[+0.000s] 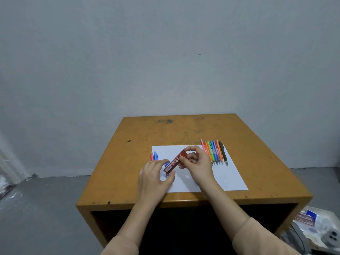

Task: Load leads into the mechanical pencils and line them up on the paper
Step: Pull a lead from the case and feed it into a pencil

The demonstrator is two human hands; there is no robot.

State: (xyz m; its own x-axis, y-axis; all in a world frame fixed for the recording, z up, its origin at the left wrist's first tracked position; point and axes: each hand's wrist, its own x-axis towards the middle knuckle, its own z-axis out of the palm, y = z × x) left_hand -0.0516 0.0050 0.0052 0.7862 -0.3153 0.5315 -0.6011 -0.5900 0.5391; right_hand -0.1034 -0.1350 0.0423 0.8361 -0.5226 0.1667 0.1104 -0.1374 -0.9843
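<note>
A white sheet of paper [228, 178] lies on the wooden table [128, 162]. Over its middle, my right hand [197, 165] pinches the upper end of a red lead case [173, 162], which tilts down to the left. My left hand [155, 178] hovers by the case's lower end with fingers curved, above a blue lead case [167, 165] lying on the paper. Whether it grips either case is unclear. Several coloured mechanical pencils [214, 152] lie side by side on the paper's far right corner. A red and a blue pencil [154, 156] lie at its left edge.
The table's front edge [184, 201] is close to me, with a dark opening beneath it. Boxes and clutter [312, 223] sit on the floor at the lower right. A grey wall stands behind the table.
</note>
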